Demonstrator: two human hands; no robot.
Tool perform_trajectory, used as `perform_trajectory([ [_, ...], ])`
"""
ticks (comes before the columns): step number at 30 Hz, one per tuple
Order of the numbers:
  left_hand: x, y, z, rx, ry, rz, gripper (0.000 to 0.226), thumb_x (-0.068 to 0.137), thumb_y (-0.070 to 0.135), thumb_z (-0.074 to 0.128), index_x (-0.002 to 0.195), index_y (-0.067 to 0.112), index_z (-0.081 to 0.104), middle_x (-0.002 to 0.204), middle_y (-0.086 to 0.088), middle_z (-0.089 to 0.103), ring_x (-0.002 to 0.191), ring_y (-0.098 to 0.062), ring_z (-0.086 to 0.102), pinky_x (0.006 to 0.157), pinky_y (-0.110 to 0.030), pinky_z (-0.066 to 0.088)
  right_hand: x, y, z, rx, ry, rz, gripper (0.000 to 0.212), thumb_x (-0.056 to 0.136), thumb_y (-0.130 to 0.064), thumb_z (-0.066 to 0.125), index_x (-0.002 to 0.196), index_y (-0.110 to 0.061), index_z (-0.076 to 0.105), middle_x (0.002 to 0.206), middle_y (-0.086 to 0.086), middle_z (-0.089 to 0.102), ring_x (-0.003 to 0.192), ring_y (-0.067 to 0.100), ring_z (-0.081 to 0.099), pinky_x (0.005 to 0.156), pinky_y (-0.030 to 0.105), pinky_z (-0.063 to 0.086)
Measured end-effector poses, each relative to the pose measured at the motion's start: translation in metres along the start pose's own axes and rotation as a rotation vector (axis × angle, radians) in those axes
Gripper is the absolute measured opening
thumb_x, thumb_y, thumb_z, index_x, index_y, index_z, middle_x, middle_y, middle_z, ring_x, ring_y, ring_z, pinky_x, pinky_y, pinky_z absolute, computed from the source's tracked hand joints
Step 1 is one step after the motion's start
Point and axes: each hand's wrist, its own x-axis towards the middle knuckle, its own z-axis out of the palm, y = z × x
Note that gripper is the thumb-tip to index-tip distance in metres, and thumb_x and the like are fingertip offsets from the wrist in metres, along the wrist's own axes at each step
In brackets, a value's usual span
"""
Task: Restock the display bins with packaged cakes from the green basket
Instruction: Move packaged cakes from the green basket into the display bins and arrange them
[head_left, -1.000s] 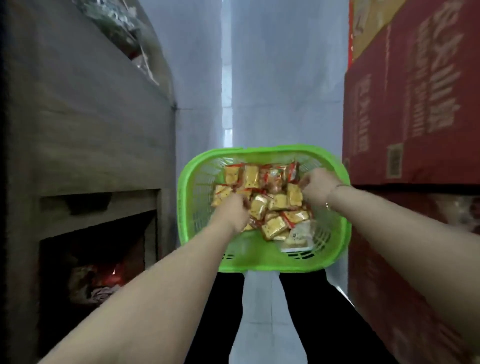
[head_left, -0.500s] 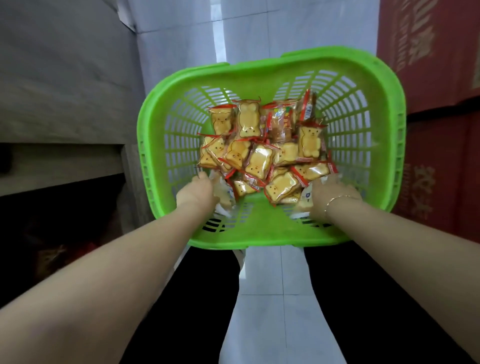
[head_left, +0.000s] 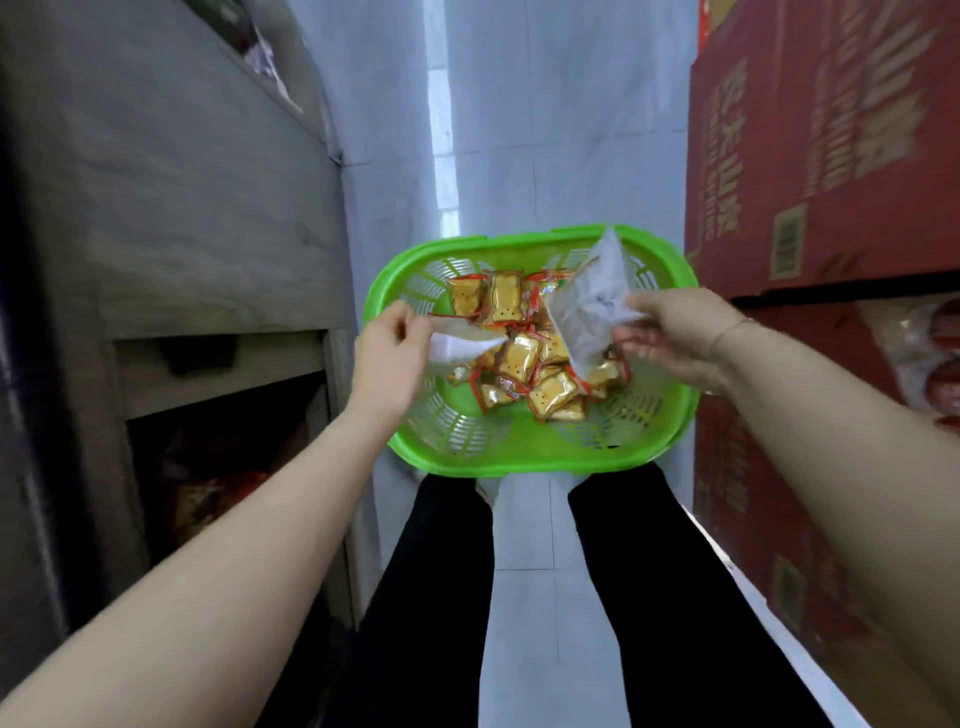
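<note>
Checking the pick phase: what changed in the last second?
Both hands rose out of the green basket: right hand now grips a clear packet, left hand pinches a pale one. The packaged cakes stayed piled in the basket.

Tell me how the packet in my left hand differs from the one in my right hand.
The left packet is whitish and lies flat and low, pointing across the green basket; the right packet is clear-greyish and stands up, its top reaching the far rim. The left one shows as a narrow strip, the right one as a broad face. The left hand and right hand each pinch theirs by an edge, above the yellow cakes.
</note>
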Motion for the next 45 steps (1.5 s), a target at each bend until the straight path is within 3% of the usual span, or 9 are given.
perform_trajectory([
  [6, -0.05, 0.138, -0.108, -0.151, 0.192, -0.002, 0.023, 0.084, 0.025, 0.041, 0.063, 0.022, 0.033, 0.061, 0.01, 0.034, 0.057, -0.005, 0.03, 0.057, -0.026, 0.03, -0.167, -0.09, 0.034, 0.243, -0.178, -0.214, 0.028, 0.098, -0.017, 0.04, 0.077, -0.01, 0.057, 0.046, -0.005, 0.058, 0.034, 0.008, 0.049, 0.04, 0.014, 0.041],
  [11, -0.107, 0.214, -0.19, -0.335, 0.06, -0.198, 0.025, 0.09, 0.023, 0.055, 0.066, 0.02, 0.056, 0.06, 0.01, 0.051, 0.062, -0.009, 0.047, 0.057, -0.02, 0.038, -0.29, -0.127, 0.057, -0.017, -0.102, -0.477, 0.022, 0.098, -0.014, 0.041, 0.083, -0.015, 0.057, 0.068, 0.005, 0.058, 0.039, 0.008, 0.056, 0.045, 0.022, 0.045],
  [15, -0.149, 0.25, -0.252, -0.591, -0.136, -0.384, 0.044, 0.089, 0.054, 0.053, 0.086, 0.012, 0.067, 0.053, 0.002, 0.058, 0.046, -0.01, 0.054, 0.045, -0.015, 0.042, -0.367, -0.126, 0.082, -0.467, 0.002, -0.882, 0.023, 0.098, -0.015, 0.046, 0.106, -0.028, 0.064, 0.111, -0.001, 0.063, 0.09, 0.017, 0.068, 0.082, 0.026, 0.051],
  [18, -0.17, 0.258, -0.292, -0.759, -0.283, -0.414, 0.071, 0.08, 0.071, 0.047, 0.108, 0.009, 0.065, 0.069, -0.008, 0.068, 0.041, -0.014, 0.051, 0.043, -0.02, 0.041, -0.404, -0.124, 0.101, -0.646, -0.081, -1.066, 0.031, 0.097, -0.013, 0.047, 0.125, -0.017, 0.06, 0.14, -0.005, 0.047, 0.131, 0.006, 0.042, 0.11, 0.018, 0.028],
  [25, -0.197, 0.261, -0.342, -0.83, -0.38, -0.23, 0.02, 0.077, 0.041, 0.07, 0.082, 0.023, 0.078, 0.075, 0.0, 0.072, 0.058, -0.012, 0.065, 0.049, -0.02, 0.048, -0.462, -0.124, 0.151, -0.278, -0.435, -0.79, 0.046, 0.081, 0.017, 0.05, 0.099, -0.021, 0.069, 0.143, -0.008, 0.04, 0.123, 0.006, 0.049, 0.085, 0.022, 0.048],
  [29, -0.211, 0.257, -0.359, -0.86, -0.249, -0.141, 0.005, 0.079, 0.025, 0.071, 0.079, 0.021, 0.075, 0.087, -0.005, 0.074, 0.075, -0.017, 0.071, 0.06, -0.022, 0.053, -0.468, -0.135, 0.159, -0.053, -0.535, -0.41, 0.041, 0.083, 0.001, 0.062, 0.12, -0.015, 0.054, 0.127, 0.008, 0.053, 0.107, 0.02, 0.062, 0.076, 0.036, 0.057],
  [37, -0.236, 0.248, -0.377, -0.933, -0.321, -0.25, 0.042, 0.082, 0.041, 0.065, 0.114, 0.014, 0.069, 0.108, -0.007, 0.072, 0.098, -0.019, 0.068, 0.07, -0.02, 0.051, -0.473, -0.144, 0.174, -0.376, -0.427, -0.51, 0.014, 0.085, -0.004, 0.064, 0.093, -0.015, 0.058, 0.078, 0.012, 0.063, 0.053, 0.008, 0.061, 0.049, 0.022, 0.052],
  [42, -0.243, 0.244, -0.393, -0.911, -0.559, -0.247, 0.035, 0.1, 0.036, 0.029, 0.127, 0.024, 0.049, 0.124, -0.007, 0.059, 0.087, -0.004, 0.07, 0.057, -0.012, 0.051, -0.476, -0.138, 0.19, -0.171, -0.47, -0.354, 0.01, 0.086, -0.004, 0.063, 0.087, -0.011, 0.055, 0.085, 0.016, 0.066, 0.06, 0.017, 0.068, 0.052, 0.027, 0.056],
  [45, -0.25, 0.234, -0.396, -0.895, -0.633, -0.22, 0.045, 0.094, 0.045, 0.039, 0.132, 0.026, 0.051, 0.129, -0.002, 0.062, 0.097, -0.01, 0.068, 0.057, -0.013, 0.051, -0.476, -0.123, 0.21, -0.068, -0.41, -0.263, 0.015, 0.086, -0.002, 0.063, 0.091, -0.008, 0.05, 0.094, 0.02, 0.066, 0.069, 0.022, 0.071, 0.055, 0.028, 0.057],
])
